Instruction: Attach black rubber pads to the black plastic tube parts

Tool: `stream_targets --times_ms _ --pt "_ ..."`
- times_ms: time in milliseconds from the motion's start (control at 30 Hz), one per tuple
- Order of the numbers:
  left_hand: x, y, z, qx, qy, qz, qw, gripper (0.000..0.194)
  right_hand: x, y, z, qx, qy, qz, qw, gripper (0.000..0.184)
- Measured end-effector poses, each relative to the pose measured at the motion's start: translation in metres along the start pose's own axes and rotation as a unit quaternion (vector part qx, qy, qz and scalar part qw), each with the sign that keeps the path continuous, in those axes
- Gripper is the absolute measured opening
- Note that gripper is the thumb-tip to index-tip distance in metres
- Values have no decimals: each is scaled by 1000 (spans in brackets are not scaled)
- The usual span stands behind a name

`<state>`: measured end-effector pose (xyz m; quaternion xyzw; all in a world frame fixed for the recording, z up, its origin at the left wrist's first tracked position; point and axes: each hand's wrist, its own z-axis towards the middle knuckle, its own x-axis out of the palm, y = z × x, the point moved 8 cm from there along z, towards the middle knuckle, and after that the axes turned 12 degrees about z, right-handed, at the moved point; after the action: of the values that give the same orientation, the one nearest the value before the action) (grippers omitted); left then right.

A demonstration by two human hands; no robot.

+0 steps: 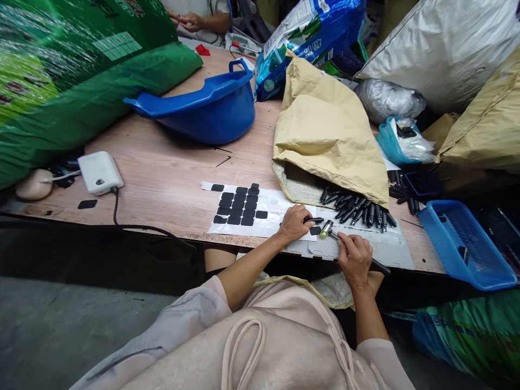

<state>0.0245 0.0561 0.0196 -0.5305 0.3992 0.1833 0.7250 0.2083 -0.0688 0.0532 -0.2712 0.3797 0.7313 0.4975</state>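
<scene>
My left hand (296,222) is closed on a slim black pen-like piece (314,219), held low over the table's front edge. In my right hand (355,257) is a small mallet (326,228) with a metal head and a yellowish face, its dark handle running back under the palm. The mallet head is close to the tip of the black piece; whether they touch I cannot tell. Beyond both hands lies a pile of similar black pieces (361,208) at the mouth of a tan woven sack (325,124). Black rounded patches (238,205) lie in rows on a white sheet (268,201).
A blue basin (203,103) stands at the back left, beside a large green bag (81,81). A white box with a cable (99,172) is at left. At right is a blue basket (467,244). Across the table, another person's hands (190,21) are at work.
</scene>
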Motion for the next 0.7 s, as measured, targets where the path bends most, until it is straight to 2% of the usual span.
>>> stream_targets --times_ms 200,333,400,500,567,633,700 --pt "-6 -2 0 30 -22 -20 999 8 8 -3 0 -3 -21 -16 1000 22" --pt "-19 -20 -24 109 -38 -39 993 17 9 -1 -1 -7 -26 -22 999 21" --pt "-19 -33 -52 172 7 -56 983 24 8 -1 -2 -9 -30 -23 999 21" --pt "-1 -40 -104 240 139 -72 958 28 9 0 -3 -7 -34 -23 999 20" --pt "18 -25 -131 213 222 -46 950 27 9 0 -3 -4 -36 -22 999 21" --pt "41 9 -146 100 289 14 952 27 9 0 -3 0 -37 -17 999 21" --pt "58 48 -154 -38 329 89 939 31 9 0 -3 3 -37 -11 999 22"
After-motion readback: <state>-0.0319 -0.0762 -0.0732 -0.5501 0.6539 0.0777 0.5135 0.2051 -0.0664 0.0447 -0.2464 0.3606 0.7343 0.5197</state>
